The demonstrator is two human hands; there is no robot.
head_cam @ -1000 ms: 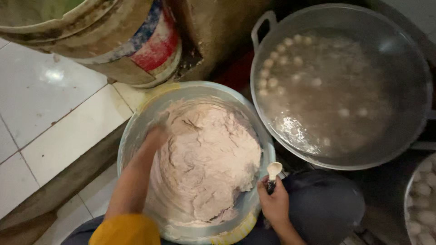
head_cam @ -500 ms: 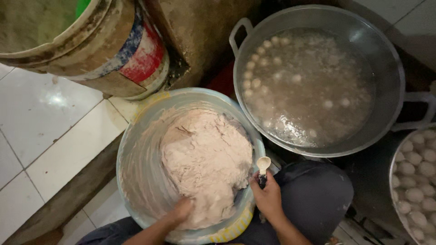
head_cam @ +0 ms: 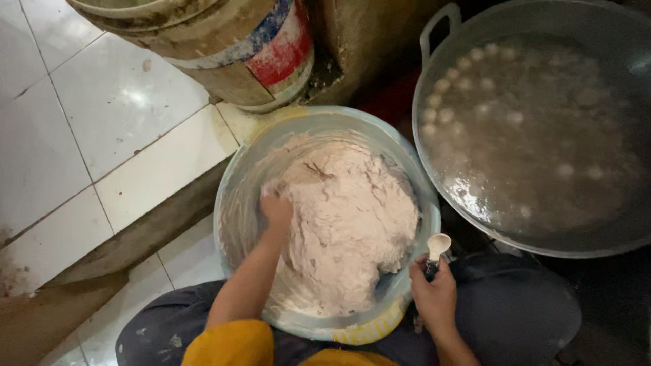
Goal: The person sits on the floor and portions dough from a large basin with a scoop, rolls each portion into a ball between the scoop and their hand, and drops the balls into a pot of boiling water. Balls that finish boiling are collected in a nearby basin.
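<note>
A wide metal wok sits to the right, filled with cloudy water in which pale round balls float. Far left stands a grimy painted bucket on white floor tiles. In the middle, a pale blue plastic basin holds a thick, sticky mound of pinkish-white paste. The left hand reaches away from the person, forearm stretched out, fingers pressed flat into the paste's left side, gripping nothing. The right hand rests at the basin's near right rim, fist clamped round a small spoon, which stands upright, its smeared oval bowl uppermost.
</note>
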